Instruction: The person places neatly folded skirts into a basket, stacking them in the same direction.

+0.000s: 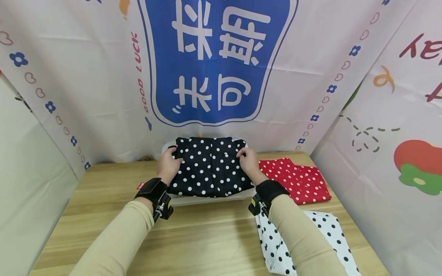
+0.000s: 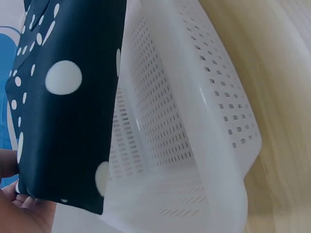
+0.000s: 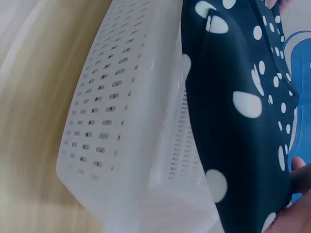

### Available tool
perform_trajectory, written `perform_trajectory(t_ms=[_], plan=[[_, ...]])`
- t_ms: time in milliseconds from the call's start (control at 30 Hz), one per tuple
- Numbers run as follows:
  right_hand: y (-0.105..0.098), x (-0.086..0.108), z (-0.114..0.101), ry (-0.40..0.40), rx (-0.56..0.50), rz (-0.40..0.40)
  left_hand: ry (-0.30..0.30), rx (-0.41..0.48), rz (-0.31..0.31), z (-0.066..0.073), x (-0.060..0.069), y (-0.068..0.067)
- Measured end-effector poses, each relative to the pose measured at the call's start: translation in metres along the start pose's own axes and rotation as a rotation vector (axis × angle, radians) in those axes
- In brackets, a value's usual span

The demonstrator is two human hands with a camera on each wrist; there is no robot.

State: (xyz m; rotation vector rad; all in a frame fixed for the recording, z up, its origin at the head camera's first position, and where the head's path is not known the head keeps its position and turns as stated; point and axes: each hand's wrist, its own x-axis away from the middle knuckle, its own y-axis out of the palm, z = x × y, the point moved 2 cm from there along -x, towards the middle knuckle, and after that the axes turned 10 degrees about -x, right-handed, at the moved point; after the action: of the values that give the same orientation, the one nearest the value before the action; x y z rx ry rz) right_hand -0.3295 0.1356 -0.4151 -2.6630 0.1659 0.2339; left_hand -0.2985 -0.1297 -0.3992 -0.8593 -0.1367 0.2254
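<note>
A folded black cloth with white polka dots point(image 1: 210, 168) is held by both hands over a white perforated plastic basket point(image 2: 214, 121). My left hand point(image 1: 169, 165) grips the cloth's left edge, and my right hand point(image 1: 249, 163) pinches its right edge. In the left wrist view, the fingers point(image 2: 29, 213) lie at the cloth's lower corner. The right wrist view shows thumb and fingers point(image 3: 296, 204) on the opposite side. Below the cloth, the basket's visible inside shows bare slotted walls. The cloth hides most of the basket in the head view.
A folded red cloth with white dots point(image 1: 297, 180) lies right of the basket on the wooden table point(image 1: 200, 237). Nearer, a white cloth with black dots point(image 1: 331, 230) is partly covered by the right forearm. A printed curtain point(image 1: 114, 96) hangs behind the table.
</note>
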Motion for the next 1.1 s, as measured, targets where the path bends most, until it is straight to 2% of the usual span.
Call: perform_trajectory(t_ms=[133, 267, 400, 633, 800, 967, 1100], plan=[[-0.002, -0.003, -0.002, -0.032, -0.009, 0.031, 0.02, 0.049, 0.041, 0.003, -0.002, 0.003], [0.002, -0.004, -0.002, -0.052, -0.004, 0.042, 0.028, 0.082, 0.075, -0.001, -0.002, 0.007], [0.007, -0.003, 0.005, -0.04, 0.023, 0.042, 0.021, 0.095, 0.074, -0.006, -0.001, 0.013], [0.014, -0.001, 0.017, -0.016, 0.068, 0.046, 0.007, 0.071, 0.01, -0.012, 0.0, 0.025], [0.015, 0.001, 0.023, -0.003, 0.087, 0.035, 0.007, 0.092, -0.065, -0.017, 0.001, 0.033], [0.02, 0.0, 0.028, 0.043, 0.116, 0.031, 0.021, 0.11, -0.133, -0.018, 0.003, 0.036], [0.025, -0.001, 0.03, 0.067, 0.117, -0.005, 0.032, 0.135, -0.174, -0.022, 0.004, 0.037]])
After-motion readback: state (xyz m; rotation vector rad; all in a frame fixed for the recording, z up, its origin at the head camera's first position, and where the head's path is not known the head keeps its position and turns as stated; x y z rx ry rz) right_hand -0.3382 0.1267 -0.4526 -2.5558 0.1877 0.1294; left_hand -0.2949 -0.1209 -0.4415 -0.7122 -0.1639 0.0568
